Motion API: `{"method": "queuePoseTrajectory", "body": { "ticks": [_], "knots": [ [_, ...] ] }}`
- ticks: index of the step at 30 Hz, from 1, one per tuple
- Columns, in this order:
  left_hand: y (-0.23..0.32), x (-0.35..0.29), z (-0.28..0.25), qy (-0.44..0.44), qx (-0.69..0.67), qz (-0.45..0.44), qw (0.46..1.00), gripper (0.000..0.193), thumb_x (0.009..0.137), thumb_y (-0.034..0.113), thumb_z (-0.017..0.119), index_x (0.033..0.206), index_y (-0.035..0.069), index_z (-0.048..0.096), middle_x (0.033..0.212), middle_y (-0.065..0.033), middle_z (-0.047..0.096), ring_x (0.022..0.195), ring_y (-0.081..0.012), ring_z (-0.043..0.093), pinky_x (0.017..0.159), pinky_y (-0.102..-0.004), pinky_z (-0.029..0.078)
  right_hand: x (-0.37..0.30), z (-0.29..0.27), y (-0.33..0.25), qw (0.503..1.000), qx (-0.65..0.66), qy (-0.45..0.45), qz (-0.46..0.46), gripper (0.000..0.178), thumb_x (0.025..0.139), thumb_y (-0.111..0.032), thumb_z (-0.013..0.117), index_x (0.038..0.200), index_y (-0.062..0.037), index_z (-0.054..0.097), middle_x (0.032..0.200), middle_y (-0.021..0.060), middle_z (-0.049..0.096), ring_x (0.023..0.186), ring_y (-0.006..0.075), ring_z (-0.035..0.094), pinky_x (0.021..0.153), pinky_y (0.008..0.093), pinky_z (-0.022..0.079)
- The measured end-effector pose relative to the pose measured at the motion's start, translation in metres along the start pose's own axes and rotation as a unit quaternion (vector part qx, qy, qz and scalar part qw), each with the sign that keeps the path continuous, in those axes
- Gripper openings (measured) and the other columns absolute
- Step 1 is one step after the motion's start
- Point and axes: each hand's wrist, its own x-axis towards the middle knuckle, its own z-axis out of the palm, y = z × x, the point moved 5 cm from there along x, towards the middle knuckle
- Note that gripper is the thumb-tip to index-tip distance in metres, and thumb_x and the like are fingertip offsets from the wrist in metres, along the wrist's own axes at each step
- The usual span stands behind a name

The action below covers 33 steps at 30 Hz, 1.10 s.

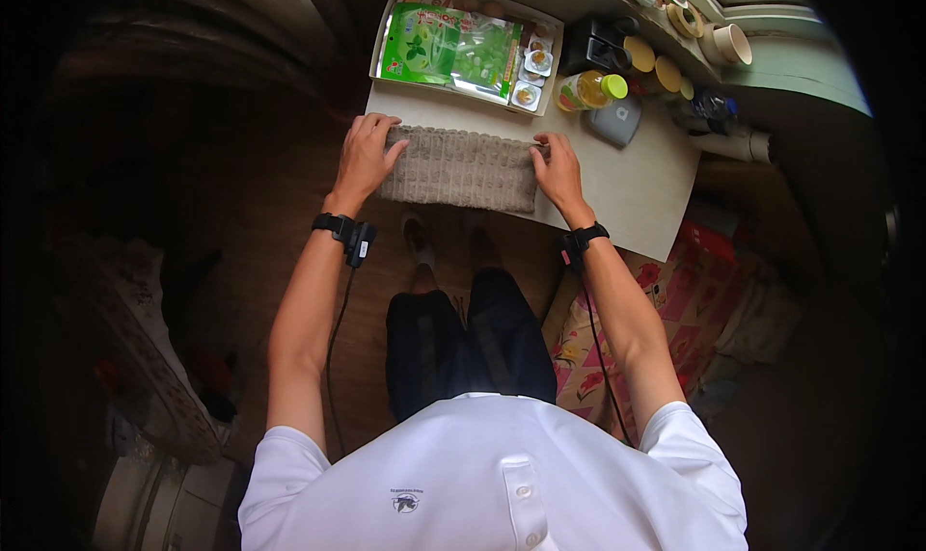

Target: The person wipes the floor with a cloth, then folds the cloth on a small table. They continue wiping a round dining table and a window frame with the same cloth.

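Observation:
A grey-brown ribbed towel, folded into a long strip, lies at the near edge of the white table, its lower side reaching over the edge. At the strip's left end, my left hand grips the upper corner, thumb on the front face and fingers behind the rim. My right hand pinches the opposite upper corner between thumb and fingers. The towel is stretched fairly straight between both hands. Each wrist wears a black strap with a small device and a cable.
Behind the towel stands a shallow white box holding a green packet and several small round cups. To its right are a yellow-green-capped bottle, a grey case and a black holder. Floral fabric lies below the table's right side.

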Motion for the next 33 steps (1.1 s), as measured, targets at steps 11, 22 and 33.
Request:
{"method": "queuePoseTrajectory", "body": {
  "ticks": [11, 22, 33],
  "knots": [
    [-0.017, -0.006, 0.009, -0.089, 0.061, -0.017, 0.994, 0.028, 0.08, -0.004, 0.073, 0.106, 0.005, 0.068, 0.103, -0.0124, 0.067, 0.105, -0.0345, 0.062, 0.094, -0.046, 0.051, 0.001, 0.001, 0.004, 0.99, -0.106, -0.086, -0.029, 0.023, 0.081, -0.006, 0.077, 0.102, -0.0029, 0.067, 0.103, 0.0153, 0.067, 0.105, 0.0369, 0.062, 0.093, 0.0448, 0.05],
    [-0.057, -0.125, -0.024, -0.002, 0.04, -0.182, 0.982, 0.016, 0.08, -0.003, 0.07, 0.095, 0.003, 0.067, 0.095, -0.0168, 0.067, 0.098, -0.0407, 0.064, 0.084, -0.0493, 0.053, -0.035, 0.055, -0.063, 0.973, -0.098, -0.177, -0.113, 0.021, 0.081, 0.0, 0.066, 0.102, -0.002, 0.066, 0.098, 0.0178, 0.071, 0.099, 0.0397, 0.067, 0.086, 0.048, 0.054],
    [-0.063, -0.348, -0.13, 0.12, -0.003, -0.322, 0.939, 0.01, 0.081, -0.002, 0.067, 0.089, 0.005, 0.068, 0.092, -0.0113, 0.068, 0.096, -0.034, 0.066, 0.083, -0.0466, 0.055, -0.092, 0.13, -0.205, 0.932, -0.056, -0.319, -0.16, 0.019, 0.08, -0.001, 0.071, 0.099, -0.0032, 0.067, 0.093, 0.0184, 0.073, 0.092, 0.0396, 0.071, 0.079, 0.0443, 0.056]
  ]
}}
